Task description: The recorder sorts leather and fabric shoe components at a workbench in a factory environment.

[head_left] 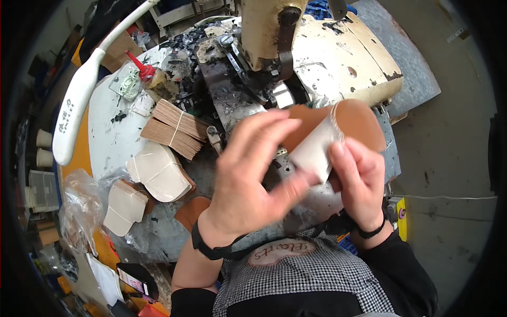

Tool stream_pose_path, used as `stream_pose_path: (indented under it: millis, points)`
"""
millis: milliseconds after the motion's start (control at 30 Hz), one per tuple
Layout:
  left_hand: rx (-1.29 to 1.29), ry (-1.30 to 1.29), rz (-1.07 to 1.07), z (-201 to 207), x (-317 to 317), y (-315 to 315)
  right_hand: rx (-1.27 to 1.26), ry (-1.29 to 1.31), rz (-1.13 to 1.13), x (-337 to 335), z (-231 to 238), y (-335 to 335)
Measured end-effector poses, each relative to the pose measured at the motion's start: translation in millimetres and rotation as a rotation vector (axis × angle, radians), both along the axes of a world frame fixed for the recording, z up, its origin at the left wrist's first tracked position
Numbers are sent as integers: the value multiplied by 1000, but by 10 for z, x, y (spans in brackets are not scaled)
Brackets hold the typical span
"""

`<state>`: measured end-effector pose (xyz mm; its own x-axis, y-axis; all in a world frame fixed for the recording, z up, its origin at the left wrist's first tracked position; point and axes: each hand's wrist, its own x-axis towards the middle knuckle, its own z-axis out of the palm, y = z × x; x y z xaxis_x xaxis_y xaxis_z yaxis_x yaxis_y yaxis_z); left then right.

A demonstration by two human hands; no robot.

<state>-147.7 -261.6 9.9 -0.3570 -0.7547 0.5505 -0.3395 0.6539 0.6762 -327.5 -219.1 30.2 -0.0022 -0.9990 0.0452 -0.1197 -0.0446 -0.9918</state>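
Note:
Between thumb and fingers, my right hand (363, 182) pinches a brown leather piece (362, 122) with a rounded end. Its whitish side (317, 150) faces up over part of it, and a ridged, light seam runs along the edge between the two colours. My left hand (237, 185) is spread open beside the piece, slightly smeared by motion. The left thumb overlaps the pale part's lower corner; whether it presses on it I cannot tell. Behind both hands stands the head of a cream sewing machine (266, 39), its needle area partly hidden.
Left of my hands lie a tied bundle of brown strips (174, 129) and tied stacks of pale pieces (161, 174), (124, 208). Another brown piece (193, 211) lies by my left wrist. A white lamp arm (79, 105), red-nozzled bottle (153, 76) and black scraps (182, 50) are farther left.

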Motion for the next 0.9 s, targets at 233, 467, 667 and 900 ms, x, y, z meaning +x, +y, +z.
stream_pose_path:
  millis: [233,467,667,900]
  points:
    - [625,248,102,-217,70,158,102,44,50,194,-84,53]
    - [854,306,361,-119,12,38,28,77,43,309,-165,-102]
    - [682,149,265,-32,-47,22,2,62,-48,69,30,-173]
    - [647,396,-282,-7,4,176,96,70,80,148,161,82]
